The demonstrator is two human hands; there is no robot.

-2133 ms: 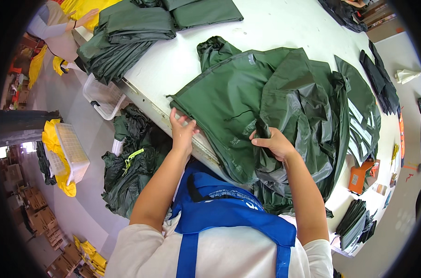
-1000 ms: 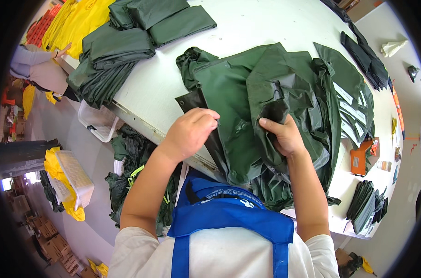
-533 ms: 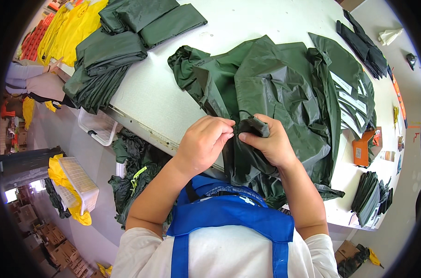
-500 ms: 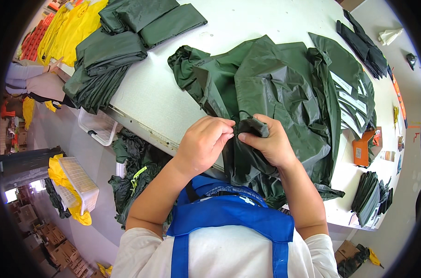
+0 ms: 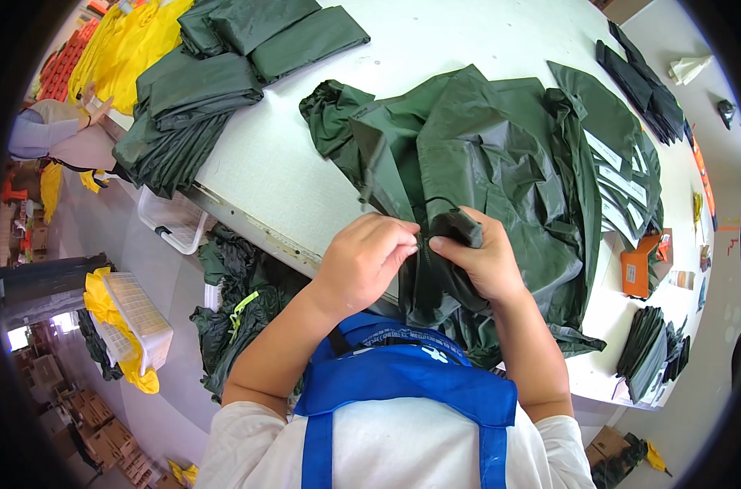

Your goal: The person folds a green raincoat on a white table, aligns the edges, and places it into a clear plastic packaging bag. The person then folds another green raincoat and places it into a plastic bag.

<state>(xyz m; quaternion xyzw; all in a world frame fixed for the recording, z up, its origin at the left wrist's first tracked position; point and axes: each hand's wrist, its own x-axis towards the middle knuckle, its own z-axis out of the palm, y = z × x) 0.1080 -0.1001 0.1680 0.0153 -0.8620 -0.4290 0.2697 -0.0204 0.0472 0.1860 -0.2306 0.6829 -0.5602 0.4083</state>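
A dark green waterproof garment (image 5: pixel 501 163), probably a rain jacket, lies crumpled over the near edge of the white table. My left hand (image 5: pixel 364 259) is closed in a pinch at its front edge, where a zip seems to run down; the small part between the fingertips is hidden. Close beside it, my right hand (image 5: pixel 491 259) grips a folded flap of the same garment, thumb on top. A thin dark cord loop (image 5: pixel 440 200) curves just above that flap. The fabric hangs down toward my blue apron (image 5: pixel 403 379).
Folded green garments (image 5: pixel 199 90) are stacked at the far left, near yellow ones (image 5: pixel 138 49) and another person's arm (image 5: pixel 57 134). White-labelled green pieces (image 5: pixel 623 187), an orange box (image 5: pixel 641 265) and folded dark pieces (image 5: pixel 643 350) lie right. Baskets (image 5: pixel 146 318) stand on the floor left.
Both hands keep their grip at nearly the same spot on the garment. A narrow flap at its left side has shifted slightly. The whole view has moved a little.
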